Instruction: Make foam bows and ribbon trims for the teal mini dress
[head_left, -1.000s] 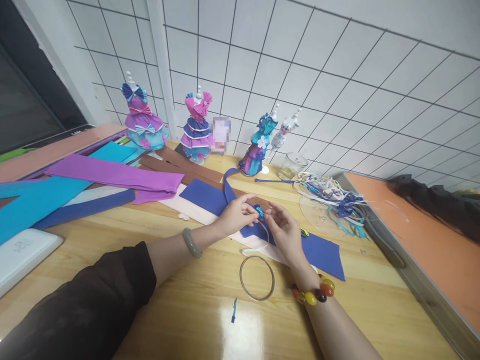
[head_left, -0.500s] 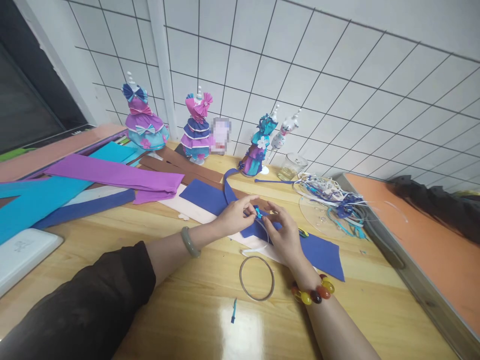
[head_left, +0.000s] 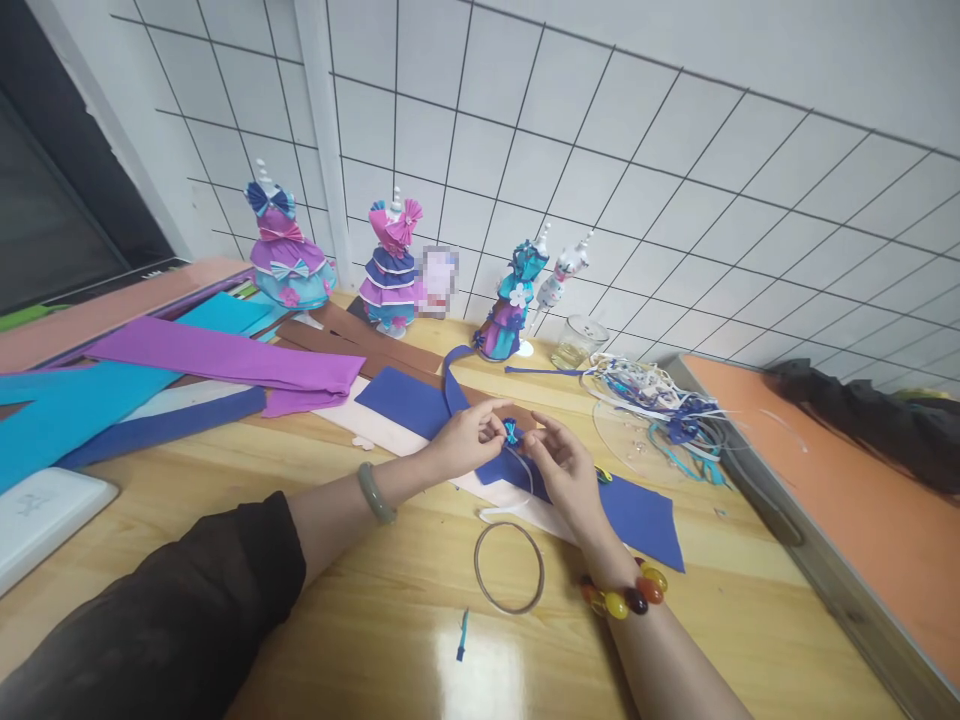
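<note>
From my view, purple cloth (head_left: 232, 360) lies left of my left hand (head_left: 474, 440), whose thumb and finger pinch one side of the blue bow (head_left: 511, 431) held up between my hands. My right hand (head_left: 559, 462) pinches the bow's other side, with blue cloth (head_left: 645, 520) beneath and right of it. Nearer me than both hands, a ring (head_left: 509, 608) lies flat on the table (head_left: 360, 620).

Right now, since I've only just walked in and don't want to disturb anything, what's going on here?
A person holds a small blue bow between the left hand and right hand, above dark blue fabric. A thin ring lies on the table, nearer the person. Small dress forms stand by the wall, left of some tangled strips.
</note>
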